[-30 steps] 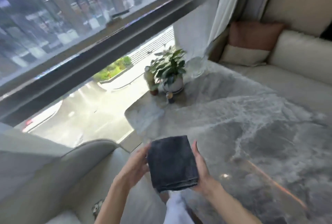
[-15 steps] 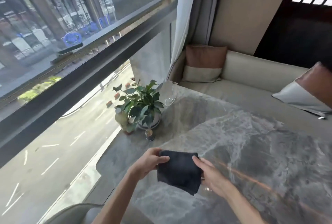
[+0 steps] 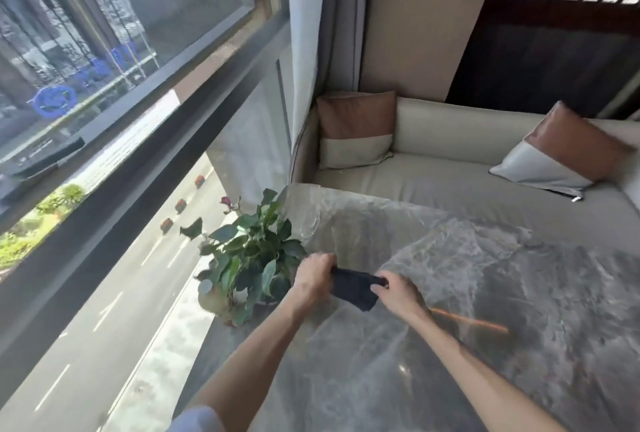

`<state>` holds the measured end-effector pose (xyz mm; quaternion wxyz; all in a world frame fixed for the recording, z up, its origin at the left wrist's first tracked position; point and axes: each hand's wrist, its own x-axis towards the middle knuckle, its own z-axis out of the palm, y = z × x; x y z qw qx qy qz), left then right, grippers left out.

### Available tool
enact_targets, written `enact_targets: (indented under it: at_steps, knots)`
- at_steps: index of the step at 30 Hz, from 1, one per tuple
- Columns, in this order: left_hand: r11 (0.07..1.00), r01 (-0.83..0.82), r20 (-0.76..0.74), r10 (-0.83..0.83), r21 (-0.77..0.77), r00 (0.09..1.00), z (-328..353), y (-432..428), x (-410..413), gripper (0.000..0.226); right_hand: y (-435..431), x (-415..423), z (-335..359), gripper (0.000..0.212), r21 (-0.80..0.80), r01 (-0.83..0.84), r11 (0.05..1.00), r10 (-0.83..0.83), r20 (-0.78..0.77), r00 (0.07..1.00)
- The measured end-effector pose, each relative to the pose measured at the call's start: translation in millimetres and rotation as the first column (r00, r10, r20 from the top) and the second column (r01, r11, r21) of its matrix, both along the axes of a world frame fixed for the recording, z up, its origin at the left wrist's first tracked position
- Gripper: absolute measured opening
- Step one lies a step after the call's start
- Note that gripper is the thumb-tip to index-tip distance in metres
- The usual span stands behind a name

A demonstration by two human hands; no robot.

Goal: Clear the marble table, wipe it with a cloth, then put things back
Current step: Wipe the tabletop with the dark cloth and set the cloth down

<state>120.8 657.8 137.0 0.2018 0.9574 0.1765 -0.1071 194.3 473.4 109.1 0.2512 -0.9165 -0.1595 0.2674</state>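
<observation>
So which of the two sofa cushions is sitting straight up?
The corner cushion beside the curtain stands squarely upright; the other cushion, further along the sofa, leans tilted.

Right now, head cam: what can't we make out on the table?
All in the head view:
plant: its pot is hidden by the leaves and the left hand.
cloth: both ends are wrapped in the fingers of the left hand and right hand, so the folding is unclear.
glass: transparent and blurred, contents unreadable.
marble table: near and right edges are cut off by the frame.
</observation>
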Motion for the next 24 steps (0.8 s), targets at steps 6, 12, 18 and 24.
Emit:
enact_targets:
  at_steps: [6,12,18,24]
  knots:
    - [0.975,0.039,0.062,-0.054,0.217,0.997,-0.1,39.4,75.7,0.029,49.2,74.2,12.8,0.013,0.043,-0.040,0.998,0.025,0.295,0.955]
    - [0.914,0.216,-0.084,-0.199,0.344,0.976,-81.3,30.3,72.0,0.040,51.4,56.7,-68.0,0.020,-0.009,-0.025,1.000,0.027,0.422,0.906]
    - [0.897,0.376,-0.340,-0.286,0.235,0.896,-144.5,0.1,17.8,0.034,25.4,-0.8,-138.9,0.020,-0.260,-0.164,0.951,0.219,0.199,0.955]
    - [0.873,0.437,-0.466,-0.301,0.216,0.832,-144.0,5.5,-0.6,0.022,21.8,-25.0,-149.9,0.027,-0.274,-0.207,0.939,0.271,0.220,0.937]
